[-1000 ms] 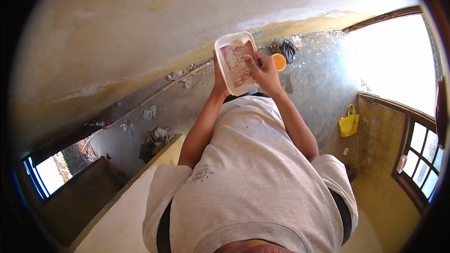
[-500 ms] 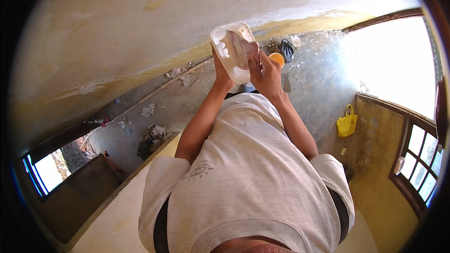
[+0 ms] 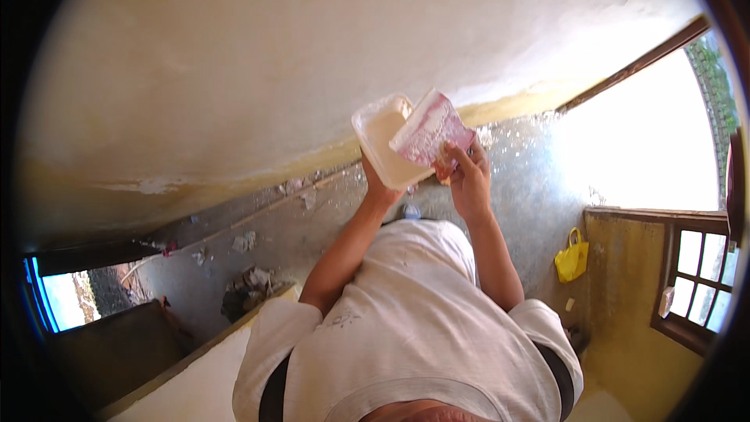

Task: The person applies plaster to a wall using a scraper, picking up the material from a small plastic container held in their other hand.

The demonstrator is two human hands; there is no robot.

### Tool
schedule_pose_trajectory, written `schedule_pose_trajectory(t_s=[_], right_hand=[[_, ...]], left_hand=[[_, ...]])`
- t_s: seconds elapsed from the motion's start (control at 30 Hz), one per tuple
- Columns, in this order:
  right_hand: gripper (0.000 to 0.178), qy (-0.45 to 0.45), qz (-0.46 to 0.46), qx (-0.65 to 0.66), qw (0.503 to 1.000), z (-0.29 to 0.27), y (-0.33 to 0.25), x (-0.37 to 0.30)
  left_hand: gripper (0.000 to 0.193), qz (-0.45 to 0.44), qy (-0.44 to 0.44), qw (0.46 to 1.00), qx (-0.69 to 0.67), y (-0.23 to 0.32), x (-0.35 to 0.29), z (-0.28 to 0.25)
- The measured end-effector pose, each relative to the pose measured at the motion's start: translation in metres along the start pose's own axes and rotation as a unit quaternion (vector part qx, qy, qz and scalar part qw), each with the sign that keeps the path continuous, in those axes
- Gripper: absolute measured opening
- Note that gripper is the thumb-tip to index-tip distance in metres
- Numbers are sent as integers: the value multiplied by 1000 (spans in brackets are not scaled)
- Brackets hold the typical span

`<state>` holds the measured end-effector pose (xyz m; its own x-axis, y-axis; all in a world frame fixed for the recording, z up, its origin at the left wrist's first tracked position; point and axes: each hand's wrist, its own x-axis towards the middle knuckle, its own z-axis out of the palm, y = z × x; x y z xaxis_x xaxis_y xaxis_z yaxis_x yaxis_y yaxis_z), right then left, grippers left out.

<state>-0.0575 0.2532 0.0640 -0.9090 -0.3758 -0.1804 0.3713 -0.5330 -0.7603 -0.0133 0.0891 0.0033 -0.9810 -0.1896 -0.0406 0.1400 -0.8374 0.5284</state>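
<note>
Between the person's two hands, a white rectangular plastic tray (image 3: 380,134) and a flat, nearly square plate smeared pink and white (image 3: 434,131) are held up above the floor. The plate lies up and to the left from the fingers of the right hand (image 3: 471,181), which is the nearer hand to it. These fingers pinch its lower right corner, with the thumb on the upper face. Its pale far-left edge reaches slantwise over the right part of the tray; whether it touches the rim, I cannot tell. The long axis of the tray runs from far left to near right. The left hand (image 3: 377,184) supports its lower left side, with most fingers hidden behind it.

Under them is a grey, spotted floor (image 3: 519,180), and ahead stands a large cream wall (image 3: 234,78) with yellowish stains. At the right are a yellow handled bag (image 3: 572,259) and a brown-framed window (image 3: 703,270).
</note>
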Motion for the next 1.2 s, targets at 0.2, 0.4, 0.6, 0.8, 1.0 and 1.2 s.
schedule_pose_trajectory(t_s=[0.2, 0.4, 0.6, 0.8, 1.0, 1.2], right_hand=[[28, -16, -129, -22, 991, 74, -45, 23], [29, 1, -448, -372, 813, 157, -95, 78], [52, 49, -761, -505, 405, 245, -183, 122], [58, 76, -695, -626, 346, 261, -122, 160], [48, -3, -648, -621, 441, 206, -80, 110], [30, 189, -650, -463, 572, 219, -218, 128]], left_hand=[[71, 80, 83, 984, -137, 31, 33, 46], [67, 135, 87, 978, -133, 71, 55, 68], [80, 119, 82, 984, -105, 85, 48, 59], [66, 73, 67, 983, -157, 85, 32, 35], [66, 53, 87, 982, -156, 96, 15, 18], [64, 51, 79, 986, -139, 97, 13, 7]])
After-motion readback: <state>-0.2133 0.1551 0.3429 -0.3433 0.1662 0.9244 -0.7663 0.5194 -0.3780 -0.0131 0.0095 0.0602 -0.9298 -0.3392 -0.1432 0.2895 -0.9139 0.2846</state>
